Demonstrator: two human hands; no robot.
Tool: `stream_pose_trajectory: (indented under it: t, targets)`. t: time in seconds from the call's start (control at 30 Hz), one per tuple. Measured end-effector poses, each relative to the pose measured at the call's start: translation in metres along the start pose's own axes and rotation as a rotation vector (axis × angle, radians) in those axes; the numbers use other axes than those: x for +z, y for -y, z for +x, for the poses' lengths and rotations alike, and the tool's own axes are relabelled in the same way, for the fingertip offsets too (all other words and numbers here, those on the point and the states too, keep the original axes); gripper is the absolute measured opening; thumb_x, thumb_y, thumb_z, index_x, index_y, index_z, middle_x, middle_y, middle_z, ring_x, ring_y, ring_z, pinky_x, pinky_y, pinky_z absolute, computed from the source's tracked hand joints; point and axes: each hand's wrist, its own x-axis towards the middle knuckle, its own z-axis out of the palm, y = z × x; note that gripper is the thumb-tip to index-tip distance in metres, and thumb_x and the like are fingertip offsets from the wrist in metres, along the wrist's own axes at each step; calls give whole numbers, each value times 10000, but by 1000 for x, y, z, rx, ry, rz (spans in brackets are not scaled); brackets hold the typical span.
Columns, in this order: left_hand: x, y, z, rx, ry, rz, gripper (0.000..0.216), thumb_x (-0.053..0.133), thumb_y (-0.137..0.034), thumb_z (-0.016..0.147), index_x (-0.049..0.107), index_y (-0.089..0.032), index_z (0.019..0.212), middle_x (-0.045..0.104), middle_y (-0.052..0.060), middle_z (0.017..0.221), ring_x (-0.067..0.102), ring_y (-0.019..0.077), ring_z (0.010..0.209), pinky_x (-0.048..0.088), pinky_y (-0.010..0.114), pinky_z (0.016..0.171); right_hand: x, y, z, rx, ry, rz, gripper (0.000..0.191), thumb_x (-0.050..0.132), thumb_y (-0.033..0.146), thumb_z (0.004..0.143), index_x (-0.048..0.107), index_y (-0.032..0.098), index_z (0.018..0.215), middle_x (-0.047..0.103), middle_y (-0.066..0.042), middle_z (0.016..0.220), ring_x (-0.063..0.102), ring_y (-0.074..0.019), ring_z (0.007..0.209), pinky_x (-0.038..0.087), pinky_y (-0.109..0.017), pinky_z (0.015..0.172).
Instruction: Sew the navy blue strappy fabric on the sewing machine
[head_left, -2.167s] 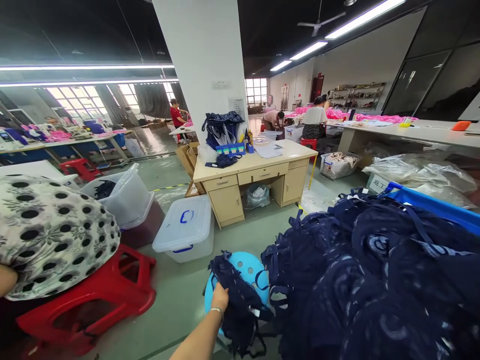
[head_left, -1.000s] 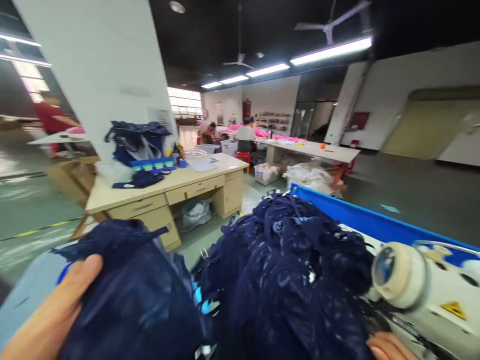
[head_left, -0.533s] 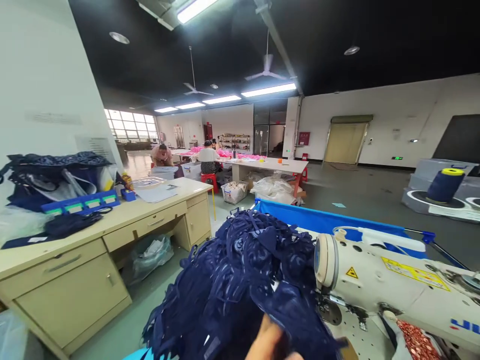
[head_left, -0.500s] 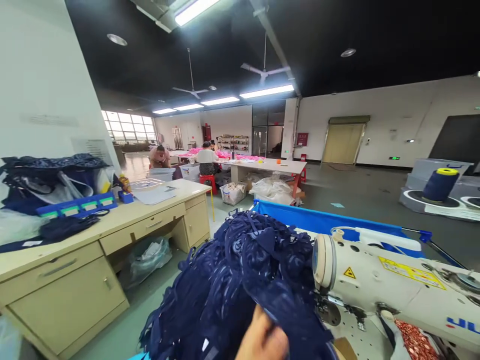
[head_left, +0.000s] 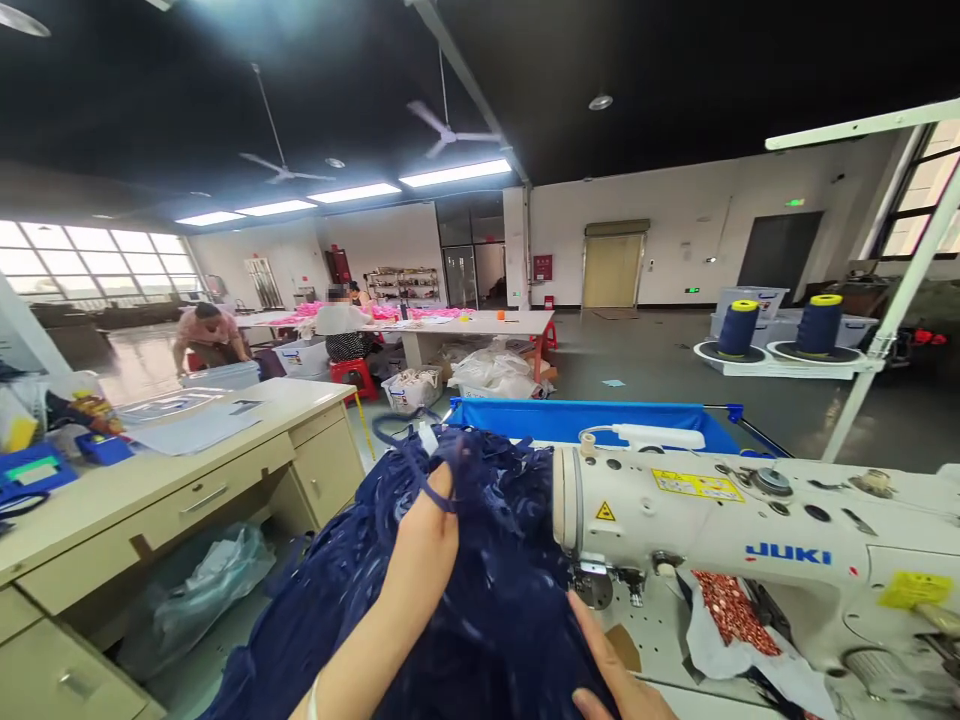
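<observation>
Since half a second ago the left hand has risen into full view, its fingers closed on the top of the navy lace pile, while the right hand now lies flat-fingered against the pile's near right edge. The pile sits on the sewing table's left end, touching the white sewing machine head. Behind stand the blue bin and, left, the beige desk.
</observation>
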Motion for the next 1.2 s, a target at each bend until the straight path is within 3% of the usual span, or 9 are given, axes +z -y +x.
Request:
stream_pose_trajectory:
  t: [0.1,0.23,0.33,0.57,0.67,0.77,0.9,1.03,1.2]
  targets:
    - [30,-1,29,173,231,227,680,324,12,826,453,-203,1458,453,55,1521,431,195,1391,304,351,1188,3,-9,17,-76,13,-47,693,350,277,946,77,240,1582,367,-29,1531,425,-231,1359,418,-322,1068]
    - [74,7,59,164,413,441,719,349,37,846,289,-139,1541,374,149,1559,421,225,1400,364,335,1142,11,-31,37,-42,29,-274,775,451,219,844,189,135,1569,682,-127,1187,655,-293,1072,514,-367,953]
    - [100,17,76,117,429,476,715,396,4,874,234,-131,1557,455,187,1497,511,253,1328,433,336,1077,5,-33,47,21,82,-457,698,436,208,865,296,85,1537,699,-162,1126,655,-339,1060,490,-438,988]
    - [142,20,110,105,391,521,636,383,-132,977,161,-152,1573,482,214,1467,604,287,1212,487,363,1001,-17,-11,61,105,71,-452,622,369,147,911,318,77,1527,633,-192,1254,636,-335,1115,505,-455,976]
    - [162,21,109,122,402,546,588,379,-159,997,213,-179,1561,464,183,1489,563,274,1260,468,353,1026,-13,-18,65,138,63,-447,613,358,128,924,288,43,1527,606,-216,1285,632,-337,1118,508,-462,969]
    - [178,30,97,88,448,603,529,393,-139,981,337,-131,1506,436,247,1481,577,316,1231,479,415,1006,-8,-26,68,172,85,-459,602,374,119,932,294,35,1523,583,-232,1309,613,-341,1151,504,-457,980]
    - [177,41,86,87,566,640,355,440,-125,953,575,-76,1277,606,256,1240,626,312,1132,506,404,944,-8,-27,68,199,99,-492,580,389,113,944,332,75,1520,626,-202,1261,629,-327,1127,514,-439,975]
    - [147,39,75,155,644,637,314,381,-151,985,625,-102,1176,630,202,1156,634,259,1078,496,376,947,-9,-25,66,213,51,-545,546,369,112,964,371,104,1509,688,-176,1142,675,-338,1024,549,-487,911]
    - [113,29,24,311,816,547,211,490,-238,966,692,-186,994,672,113,1051,624,244,1067,469,381,1007,-4,-27,65,194,22,-553,530,368,104,970,388,102,1499,698,-166,1118,689,-339,978,565,-501,875]
